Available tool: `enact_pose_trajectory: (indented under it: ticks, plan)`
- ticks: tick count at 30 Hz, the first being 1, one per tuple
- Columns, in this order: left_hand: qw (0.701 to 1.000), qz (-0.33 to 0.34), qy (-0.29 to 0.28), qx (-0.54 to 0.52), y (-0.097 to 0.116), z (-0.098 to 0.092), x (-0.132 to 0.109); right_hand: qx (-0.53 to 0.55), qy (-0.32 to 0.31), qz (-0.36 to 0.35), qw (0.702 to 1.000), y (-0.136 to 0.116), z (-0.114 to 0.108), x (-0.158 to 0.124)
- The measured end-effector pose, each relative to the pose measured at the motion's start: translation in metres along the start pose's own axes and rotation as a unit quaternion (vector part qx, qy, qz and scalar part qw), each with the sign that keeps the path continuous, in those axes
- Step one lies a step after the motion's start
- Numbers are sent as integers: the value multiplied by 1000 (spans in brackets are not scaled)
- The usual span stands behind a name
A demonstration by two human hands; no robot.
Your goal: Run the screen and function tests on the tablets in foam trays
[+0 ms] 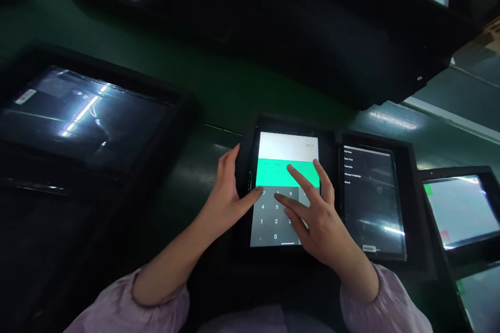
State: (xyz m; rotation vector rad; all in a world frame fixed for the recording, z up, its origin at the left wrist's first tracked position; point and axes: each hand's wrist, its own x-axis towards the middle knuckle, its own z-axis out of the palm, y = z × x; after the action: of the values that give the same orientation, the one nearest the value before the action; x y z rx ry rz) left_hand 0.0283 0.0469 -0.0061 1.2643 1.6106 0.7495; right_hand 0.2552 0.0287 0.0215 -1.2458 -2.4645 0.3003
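A tablet (287, 152) lies in a black tray in front of me, its screen lit with a calculator keypad and a green band. My left hand (228, 195) rests against the tablet's left edge, fingers curved round the frame and thumb on the screen's lower left. My right hand (312, 213) lies over the keypad with fingers spread apart, fingertips touching the screen near the number keys. Neither hand carries anything loose.
A second tablet (371, 197) with a dark menu screen lies just right in the same tray. More lit tablets (461, 208) sit at the far right. A large dark screen (82, 114) lies at the left on the green bench (219, 88). A black overhang (332, 36) looms above.
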Motion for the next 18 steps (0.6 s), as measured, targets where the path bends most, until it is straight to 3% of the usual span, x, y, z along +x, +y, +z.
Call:
enact_pose_trajectory:
  ticks: [3,8,12,18]
  plan:
    - [1000,-1,-16,20,1,0,-1,12,26,14,1000,4,-1,0]
    - [999,-24,-25,-4,-2,-2,-3,-13,171,120,978,25,1,-7]
    - [998,-39,-20,-35,-2,-5,-4,-26,142,138,980,29,4,-8]
    - [999,-28,-21,-17,2,-17,-2,-30,95,108,989,22,4,-5]
